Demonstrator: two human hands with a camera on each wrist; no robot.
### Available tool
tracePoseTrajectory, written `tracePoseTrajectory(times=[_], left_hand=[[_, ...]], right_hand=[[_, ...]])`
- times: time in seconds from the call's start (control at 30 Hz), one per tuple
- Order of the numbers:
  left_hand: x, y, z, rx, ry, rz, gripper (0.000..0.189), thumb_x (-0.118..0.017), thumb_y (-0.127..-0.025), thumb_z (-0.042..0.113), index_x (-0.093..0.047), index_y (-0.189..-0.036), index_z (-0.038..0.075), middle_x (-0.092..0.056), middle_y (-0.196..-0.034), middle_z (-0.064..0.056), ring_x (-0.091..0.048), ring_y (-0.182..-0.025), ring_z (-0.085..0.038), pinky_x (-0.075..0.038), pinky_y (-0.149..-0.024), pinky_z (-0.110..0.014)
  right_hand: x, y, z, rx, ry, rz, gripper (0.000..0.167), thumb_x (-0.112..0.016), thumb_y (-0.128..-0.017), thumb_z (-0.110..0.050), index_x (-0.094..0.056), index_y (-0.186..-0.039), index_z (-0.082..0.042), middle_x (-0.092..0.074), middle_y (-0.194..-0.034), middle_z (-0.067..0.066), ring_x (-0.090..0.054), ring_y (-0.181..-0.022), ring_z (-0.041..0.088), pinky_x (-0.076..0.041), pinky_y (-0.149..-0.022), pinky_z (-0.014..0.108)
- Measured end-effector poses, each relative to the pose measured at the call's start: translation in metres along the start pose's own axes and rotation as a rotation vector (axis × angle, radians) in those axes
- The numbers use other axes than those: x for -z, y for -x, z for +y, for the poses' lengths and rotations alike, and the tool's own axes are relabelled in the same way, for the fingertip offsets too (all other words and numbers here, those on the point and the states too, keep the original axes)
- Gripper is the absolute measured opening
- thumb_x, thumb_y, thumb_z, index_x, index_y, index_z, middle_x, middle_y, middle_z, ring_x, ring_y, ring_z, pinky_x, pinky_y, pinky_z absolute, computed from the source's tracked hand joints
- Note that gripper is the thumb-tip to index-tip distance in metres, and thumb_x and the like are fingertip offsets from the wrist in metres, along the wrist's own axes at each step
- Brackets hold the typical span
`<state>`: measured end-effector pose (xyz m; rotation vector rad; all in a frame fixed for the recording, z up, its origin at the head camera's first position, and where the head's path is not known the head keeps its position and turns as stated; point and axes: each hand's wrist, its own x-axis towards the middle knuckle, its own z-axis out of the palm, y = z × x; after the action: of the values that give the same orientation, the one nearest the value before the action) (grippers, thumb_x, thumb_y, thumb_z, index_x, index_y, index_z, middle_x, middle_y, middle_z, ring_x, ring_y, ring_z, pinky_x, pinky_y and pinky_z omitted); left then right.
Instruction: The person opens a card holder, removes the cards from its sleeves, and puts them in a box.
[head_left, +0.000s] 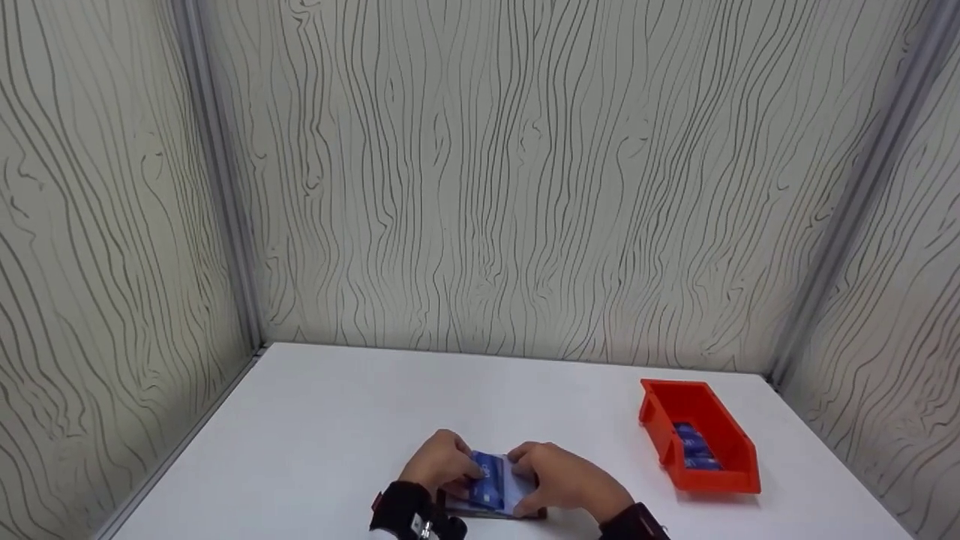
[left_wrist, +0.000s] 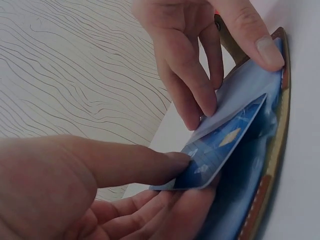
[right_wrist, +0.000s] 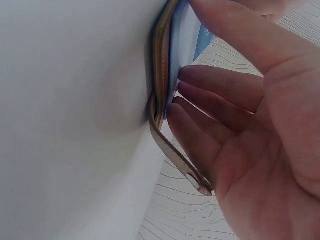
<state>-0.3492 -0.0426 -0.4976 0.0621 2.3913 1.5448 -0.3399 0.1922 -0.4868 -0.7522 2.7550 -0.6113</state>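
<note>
On the white table lies an opened card holder with brown stitched edges and clear plastic sleeves. My left hand pinches a blue bank card with a gold chip, thumb on top and fingers beneath. The card lies tilted at the sleeves; how far it is inside one I cannot tell. From the other side my right hand holds the sleeve page, its thumb at the near edge and fingertips at the far edge. A snap strap sticks out from the holder below the right fingers.
An orange-red open bin stands on the right of the table, with several blue cards inside. Wood-patterned panels enclose the table at the back and both sides.
</note>
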Motion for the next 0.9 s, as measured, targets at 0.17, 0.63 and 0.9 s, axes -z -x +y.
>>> tracePoseTrajectory(times=[0.17,0.63,0.9], left_hand=[[0.003,0.002,0.002,0.002,-0.020,0.019,0.022,-0.083,-0.087,0.003,-0.067,-0.101,-0.001,-0.071,-0.095,-0.012,-0.075,-0.082,-0.022,-0.064,-0.068,-0.030],[-0.001,0.004,0.006,-0.032,-0.154,0.100,0.035,-0.089,-0.083,0.005,-0.064,-0.105,-0.006,-0.071,-0.100,-0.017,-0.075,-0.090,-0.027,-0.066,-0.083,-0.044],[0.009,0.003,0.003,-0.003,-0.083,0.067,0.034,-0.084,-0.087,0.001,-0.062,-0.111,-0.009,-0.069,-0.104,-0.022,-0.077,-0.089,-0.030,-0.069,-0.077,-0.042]], right_hand=[[-0.001,0.000,-0.001,-0.022,-0.011,-0.002,0.037,-0.095,-0.084,-0.028,-0.084,-0.115,-0.011,-0.072,-0.141,0.007,-0.069,-0.119,0.021,-0.060,-0.108,0.048],[0.000,0.000,-0.002,-0.013,0.015,0.012,0.046,-0.095,-0.084,-0.032,-0.081,-0.123,-0.013,-0.072,-0.140,0.005,-0.067,-0.122,0.020,-0.057,-0.113,0.050],[0.002,0.003,0.000,-0.027,0.023,-0.011,0.048,-0.095,-0.084,-0.033,-0.080,-0.126,-0.016,-0.071,-0.141,0.004,-0.066,-0.120,0.018,-0.056,-0.114,0.052]])
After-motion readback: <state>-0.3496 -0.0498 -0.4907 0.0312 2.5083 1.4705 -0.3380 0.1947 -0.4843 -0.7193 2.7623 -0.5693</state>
